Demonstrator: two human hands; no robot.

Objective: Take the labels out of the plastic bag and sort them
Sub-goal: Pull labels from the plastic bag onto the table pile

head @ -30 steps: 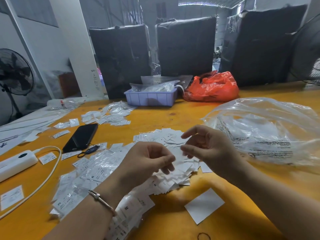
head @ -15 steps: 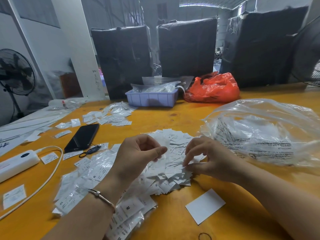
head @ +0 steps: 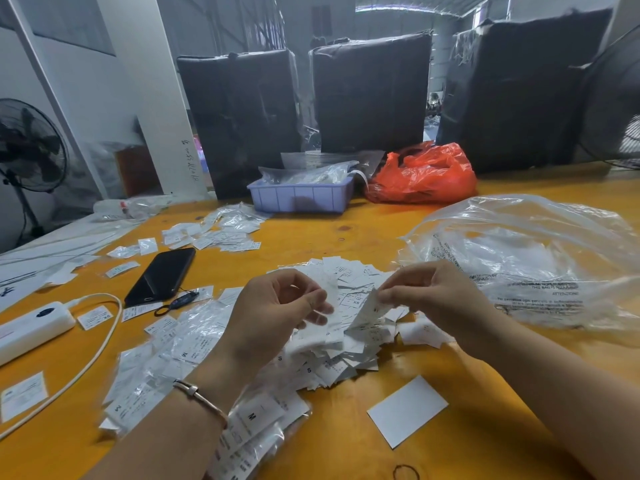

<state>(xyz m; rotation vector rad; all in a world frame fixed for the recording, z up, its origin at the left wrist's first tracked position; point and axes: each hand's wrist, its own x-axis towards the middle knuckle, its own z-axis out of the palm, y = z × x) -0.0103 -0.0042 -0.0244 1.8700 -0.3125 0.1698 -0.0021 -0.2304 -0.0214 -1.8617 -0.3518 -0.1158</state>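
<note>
Phone (head: 161, 276), power bank (head: 33, 326) and clear bag (head: 540, 265) flank the label pile (head: 346, 344).

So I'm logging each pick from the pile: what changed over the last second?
The right hand dipped to the loose label pile and now pinches a label lifted off it. The left hand stayed curled above the pile, its fingers now on labels there. The phone, clear plastic bag and blank white card stayed put.

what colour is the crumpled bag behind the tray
Orange-red bag, beside the lavender tray; head view.
</note>
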